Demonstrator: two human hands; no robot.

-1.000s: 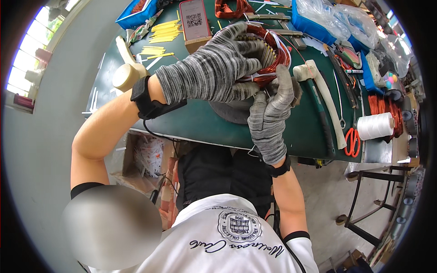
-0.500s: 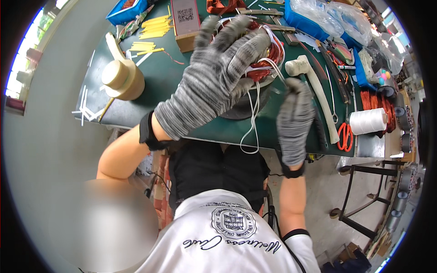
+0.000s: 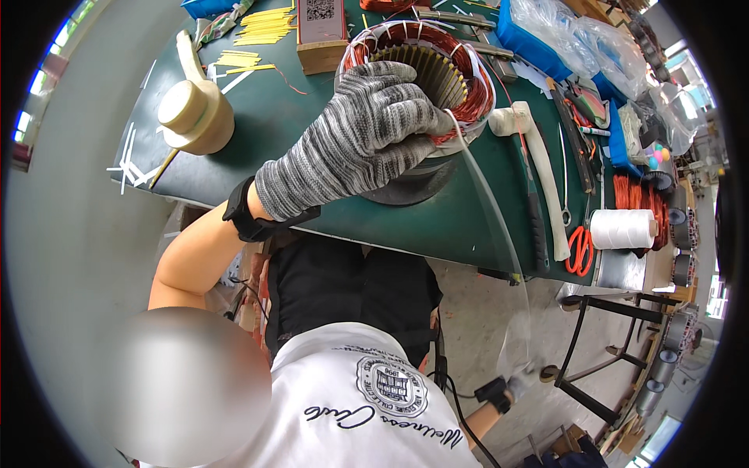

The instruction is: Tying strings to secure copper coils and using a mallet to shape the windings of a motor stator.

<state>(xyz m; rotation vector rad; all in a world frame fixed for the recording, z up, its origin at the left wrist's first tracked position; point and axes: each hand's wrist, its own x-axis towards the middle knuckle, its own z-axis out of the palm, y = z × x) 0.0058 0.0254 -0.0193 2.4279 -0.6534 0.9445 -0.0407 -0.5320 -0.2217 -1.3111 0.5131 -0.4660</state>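
Observation:
A motor stator point(image 3: 481, 92) with red-brown copper windings and white lacing stands on a dark round base point(image 3: 417, 187) near the table's front edge. Gloved in grey knit, my left hand point(image 3: 382, 117) grips its near-left rim, fingers curled over the windings. From the near side of the windings a white cord point(image 3: 490, 199) runs down past the table edge to my right hand point(image 3: 521, 384). That hand is low at the right, beside my body, blurred but closed at the cord's far end. The cord looks blurred along its length.
To the right lie a pale mallet point(image 3: 546, 179), red-handled scissors point(image 3: 579, 251) and a white thread spool point(image 3: 622, 228). Another mallet point(image 3: 195, 117) rests at the left. A cardboard box point(image 3: 321, 54) and yellow strips point(image 3: 265, 30) sit behind. A black metal frame point(image 3: 601, 335) stands on the floor.
My right hand has swung from beside the stator down and back past the table edge, drawing the cord's loose loop out long. My left hand has shifted lower, uncovering the stator's bore.

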